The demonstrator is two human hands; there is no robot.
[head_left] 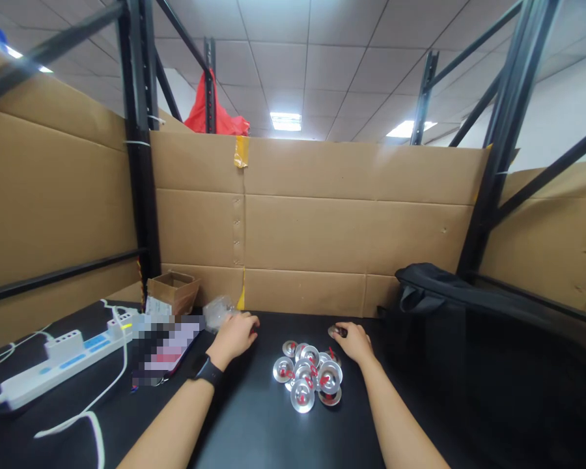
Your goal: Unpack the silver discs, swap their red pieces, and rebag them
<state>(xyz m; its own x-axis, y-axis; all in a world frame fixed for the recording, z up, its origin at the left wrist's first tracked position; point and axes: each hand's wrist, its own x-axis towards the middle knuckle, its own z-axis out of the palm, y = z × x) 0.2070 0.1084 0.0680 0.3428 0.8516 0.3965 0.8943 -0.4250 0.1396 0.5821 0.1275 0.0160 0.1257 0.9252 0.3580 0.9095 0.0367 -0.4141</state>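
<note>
My right hand [355, 341] is closed, with its fingertips pinching a small shiny round disc [333, 331] just above or at the black tabletop. To the left, my left hand [235, 335] has its fingers curled inward; whether something small sits in them is hidden. A crumpled clear plastic bag [217, 311] lies right behind that hand, and I cannot tell if they touch. Between my forearms is a loose pile of several small, shiny, dish-shaped discs [303, 395] with red marks, some overlapping. A dark watch [208, 372] is on my left wrist.
A large black bag [478, 371] fills the right side. On the left are a white power strip [68, 361] with cables, a phone-like flat item [176, 348], partly blurred, and a small open cardboard box [178, 293]. Cardboard walls [312, 234] and black rack posts [139, 150] enclose the table.
</note>
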